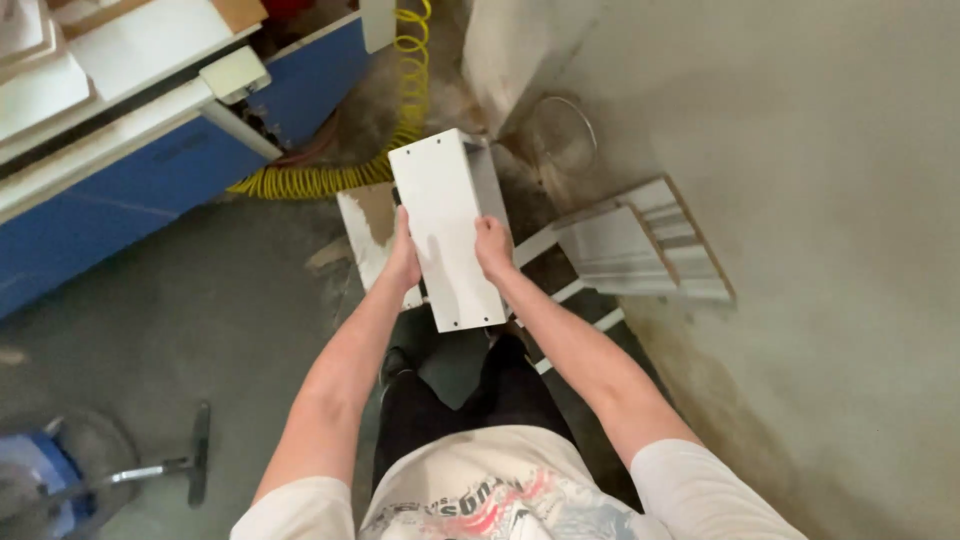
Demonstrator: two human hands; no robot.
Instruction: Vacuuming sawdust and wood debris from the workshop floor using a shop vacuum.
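A: Which way does your panel run?

B: You hold the white panel (pixel 445 230) in front of you, above the floor (pixel 200 300). Its long axis runs from near to far, with the far end tipped slightly left. Small drilled holes sit near its corners.

A: And your grip on it?

B: Your left hand (pixel 404 255) is clamped on the panel's left long edge and your right hand (pixel 492 248) on its right long edge, both around the middle and near part of the panel.

A: What lies around it?

B: A stack of white boards (pixel 640 245) leans on the floor to the right. A smaller chipped board (pixel 368 225) lies beneath the panel to the left. Beyond it, a coiled yellow hose (pixel 330 178) runs along the floor beside the blue machine (pixel 150 170) at far left. A vacuum nozzle (pixel 198 455) rests near left.

A: Anything you cannot make out?

B: The panel covers what lies directly beneath it, your fingertips are hidden behind its edges, and the blue object (pixel 35 480) at the near left corner is cut off.
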